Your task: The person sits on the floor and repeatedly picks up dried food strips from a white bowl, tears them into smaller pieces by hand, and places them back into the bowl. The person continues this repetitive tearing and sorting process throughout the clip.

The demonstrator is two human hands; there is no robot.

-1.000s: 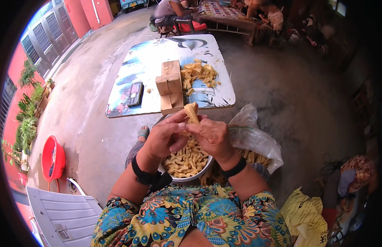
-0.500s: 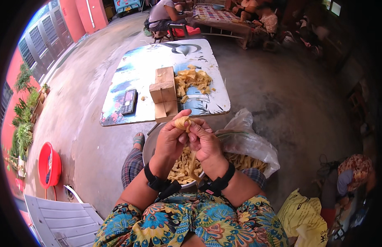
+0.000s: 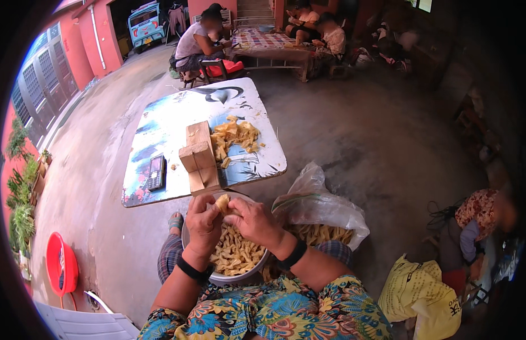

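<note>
The yard is floored with grey concrete [image 3: 359, 147]. At its far end, a long table [image 3: 268, 39] is covered by a checked cloth, and people are seated around it. Nearer, a low painted table [image 3: 161, 124] is placed just beyond the hands. To the right, a yellow sack [image 3: 413, 292] is left crumpled near a crouching person [image 3: 475, 221]. Between the knees, a pale bowl [image 3: 238, 277] is filled with twisted yellow strips [image 3: 234, 252]; just beside it, more strips are partly covered by a clear plastic bag [image 3: 317, 207]. At the left, cloth is held in a red tub [image 3: 54, 263]. On the painted table, a wooden block [image 3: 198, 156] is set at the near edge, bordered on its right by yellow scraps [image 3: 237, 136]. Above the bowl, the left hand [image 3: 203, 224] and right hand [image 3: 253, 221] are brought close together, their fingertips pressed onto one folded yellow piece [image 3: 223, 203], which is pinched between them. A dark phone [image 3: 156, 171] is laid left of the block.
</note>
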